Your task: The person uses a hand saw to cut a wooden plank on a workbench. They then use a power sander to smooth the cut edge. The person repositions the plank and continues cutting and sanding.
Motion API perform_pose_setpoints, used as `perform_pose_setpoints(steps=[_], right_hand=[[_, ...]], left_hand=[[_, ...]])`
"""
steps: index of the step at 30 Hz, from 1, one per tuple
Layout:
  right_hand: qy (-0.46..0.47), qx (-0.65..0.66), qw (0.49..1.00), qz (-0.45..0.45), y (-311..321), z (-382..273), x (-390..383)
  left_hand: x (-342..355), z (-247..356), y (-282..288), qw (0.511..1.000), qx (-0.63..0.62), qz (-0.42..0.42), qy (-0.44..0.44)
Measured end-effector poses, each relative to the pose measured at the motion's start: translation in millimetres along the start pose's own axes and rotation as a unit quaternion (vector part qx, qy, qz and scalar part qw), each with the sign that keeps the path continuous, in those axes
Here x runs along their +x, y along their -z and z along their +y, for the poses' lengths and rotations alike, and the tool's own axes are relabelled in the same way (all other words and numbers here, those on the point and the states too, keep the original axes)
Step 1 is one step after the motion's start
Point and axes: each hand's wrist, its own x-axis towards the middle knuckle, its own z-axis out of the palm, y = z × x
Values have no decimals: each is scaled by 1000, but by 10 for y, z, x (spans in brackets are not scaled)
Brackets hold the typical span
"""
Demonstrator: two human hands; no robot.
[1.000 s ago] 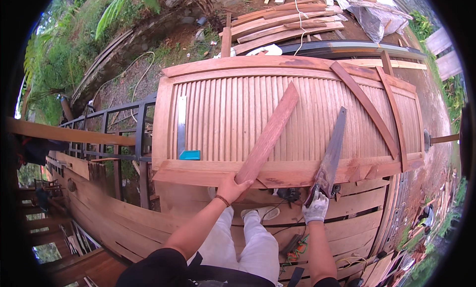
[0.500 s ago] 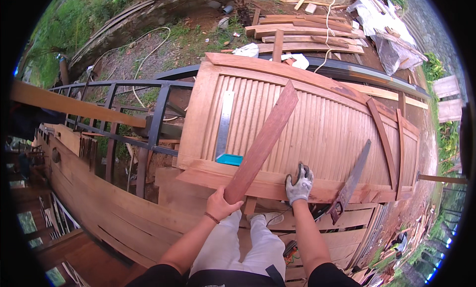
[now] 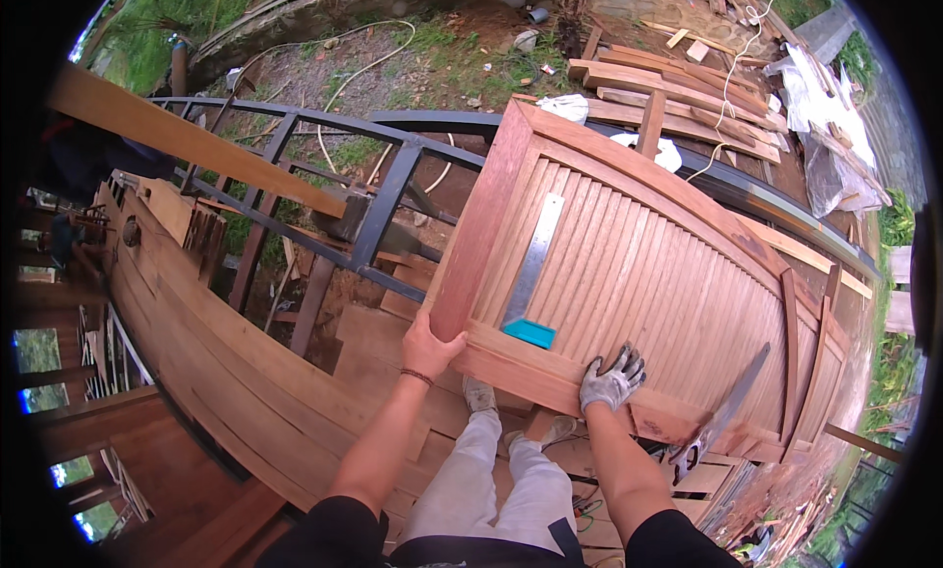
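A louvered wooden panel (image 3: 638, 283) lies in front of me. A reddish wooden board (image 3: 481, 224) lies along its left end, its far tip meeting the far rail at the corner. My bare left hand (image 3: 430, 352) is closed round the board's near end. My right hand (image 3: 611, 381), in a grey-white glove with dark fingertips, rests with fingers spread on the near rail (image 3: 521, 364). Between the hands, on the slats, is a try square (image 3: 533, 273) with a metal blade and turquoise handle. Right of my glove a handsaw (image 3: 727, 406) leans across the near rail.
Two narrow wood strips (image 3: 791, 352) cross the panel's right part. To the left runs a dark metal frame (image 3: 378, 205), with a plank (image 3: 187, 156) above it. Wooden decking (image 3: 265, 372) spreads at lower left. Stacked lumber (image 3: 688, 97) and plastic sheeting (image 3: 835, 126) lie beyond.
The board, slanted across the slats before, has swung left onto the panel's left end, my left hand still on it. My right hand stays on the near rail; the view has shifted left.
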Motion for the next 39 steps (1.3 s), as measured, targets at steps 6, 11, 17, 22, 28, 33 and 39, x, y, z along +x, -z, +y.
perform_pose_setpoints(steps=[6, 11, 17, 22, 28, 33, 39], right_hand=[[-9, -2, 1000, -5, -19, -33, 7], [-22, -9, 999, -29, 20, -48, -3], [-23, -15, 999, -42, 64, -62, 15], [-14, -20, 999, -36, 41, -30, -4], [4, -32, 999, -26, 33, -18, -13], [6, -41, 998, -37, 95, -63, 10], [-6, -40, 997, -61, 152, -84, 19]], left_hand=[[350, 77, 62, 993, -98, -51, 34], [288, 309, 336, 943, -280, -178, -24], [348, 602, 609, 900, -313, -301, 17], [346, 743, 596, 889, -327, -320, 1], [387, 844, 636, 756, -546, -361, 28], [381, 1000, 560, 834, -432, -335, -76], [464, 1550, 944, 915, -81, -130, -373]])
